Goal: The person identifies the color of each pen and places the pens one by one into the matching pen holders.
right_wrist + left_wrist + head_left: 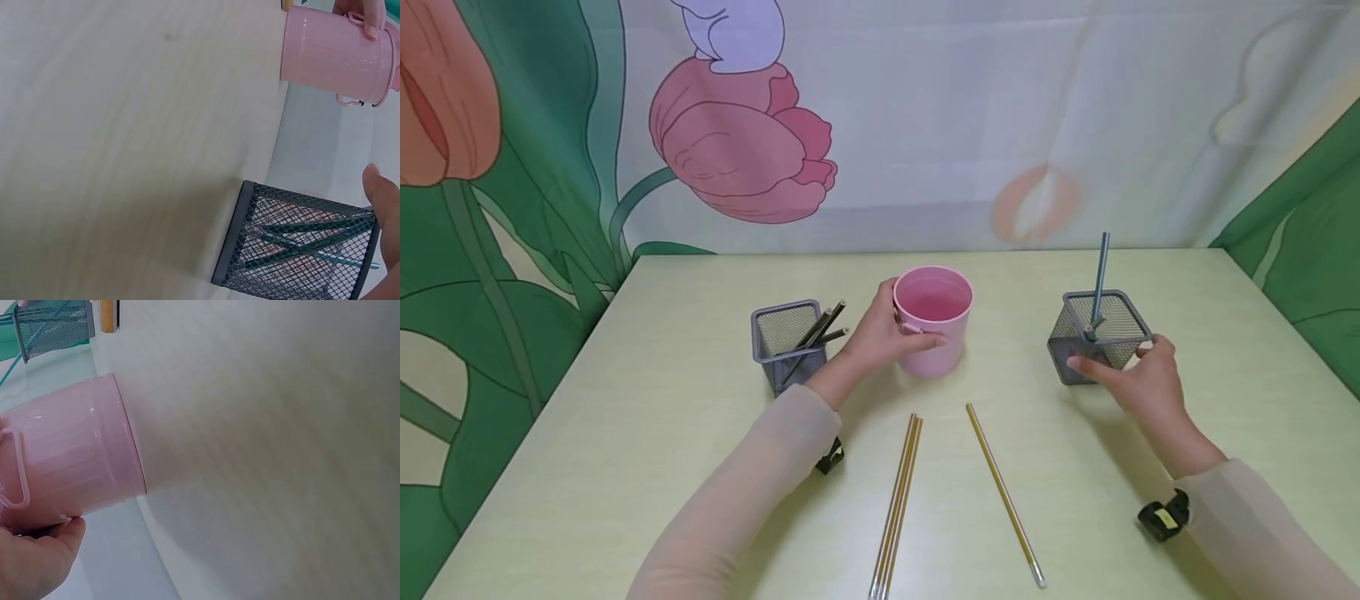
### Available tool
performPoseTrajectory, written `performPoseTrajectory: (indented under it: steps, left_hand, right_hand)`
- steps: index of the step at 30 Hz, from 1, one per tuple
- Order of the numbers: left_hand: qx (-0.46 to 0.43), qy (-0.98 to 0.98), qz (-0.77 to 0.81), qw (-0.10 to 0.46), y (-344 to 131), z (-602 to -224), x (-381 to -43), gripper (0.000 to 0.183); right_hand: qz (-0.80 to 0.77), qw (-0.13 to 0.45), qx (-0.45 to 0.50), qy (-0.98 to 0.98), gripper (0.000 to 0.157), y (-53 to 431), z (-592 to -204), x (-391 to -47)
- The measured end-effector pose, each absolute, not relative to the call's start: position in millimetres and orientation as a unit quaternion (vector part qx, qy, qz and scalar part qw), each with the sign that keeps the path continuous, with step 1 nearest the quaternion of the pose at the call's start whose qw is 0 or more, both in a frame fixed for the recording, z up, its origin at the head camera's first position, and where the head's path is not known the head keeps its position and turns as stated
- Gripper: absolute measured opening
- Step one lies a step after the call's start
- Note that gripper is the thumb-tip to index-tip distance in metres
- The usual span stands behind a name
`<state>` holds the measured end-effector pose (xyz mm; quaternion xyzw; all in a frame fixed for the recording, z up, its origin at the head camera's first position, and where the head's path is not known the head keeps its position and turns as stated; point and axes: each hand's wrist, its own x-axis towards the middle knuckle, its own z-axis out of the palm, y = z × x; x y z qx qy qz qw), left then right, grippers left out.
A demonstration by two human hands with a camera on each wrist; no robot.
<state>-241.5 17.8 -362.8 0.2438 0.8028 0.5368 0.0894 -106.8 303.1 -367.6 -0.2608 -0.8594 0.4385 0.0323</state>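
My left hand (pixel 880 333) grips a pink bucket (pixel 942 354) in the middle of the table, thumb across its front and fingers round its left side. The bucket stands upright; a small handle shows on its side in the left wrist view. To the right, my right hand (pixel 1142 383) holds a dark mesh pen holder (pixel 1062 342) by its near right side, thumb on the front. A blue pencil (pixel 1101 271) sticks up out of this holder, and more dark pencils (pixel 300 250) lean inside it. Some fingers of both hands are hidden.
A second mesh pen holder (pixel 771 375) with several dark pencils (pixel 816 329) stands left of the bucket, partly behind my left wrist. Nearer, gold pencils (pixel 898 500) lie side by side, with a single gold pencil (pixel 1004 492) apart on the table (pixel 625 400). A patterned curtain (pixel 910 125) hangs behind.
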Motion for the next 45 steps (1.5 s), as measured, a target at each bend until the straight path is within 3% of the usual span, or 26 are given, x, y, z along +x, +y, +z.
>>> performPoseTrajectory:
  steps: [7, 18, 35, 45]
  left_hand:
    - [0.241, 0.807, 0.532, 0.092, 17, -364, -242, 0.094]
    - [0.246, 0.802, 0.536, 0.092, 16, -365, -242, 0.095]
    - [0.250, 0.795, 0.544, 0.099, 16, -364, -241, 0.095]
    - [0.248, 0.792, 0.549, 0.102, 15, -364, -240, 0.096]
  right_hand:
    - [0.411, -0.021, -0.252, -0.876, 0.116, 301, -367, -101]
    - [0.426, -0.060, -0.194, -0.882, 0.092, 294, -372, -90]
    - [0.397, -0.086, -0.169, -0.898, 0.092, 283, -369, -83]
    - [0.365, -0.090, -0.130, -0.917, 0.065, 268, -364, -80]
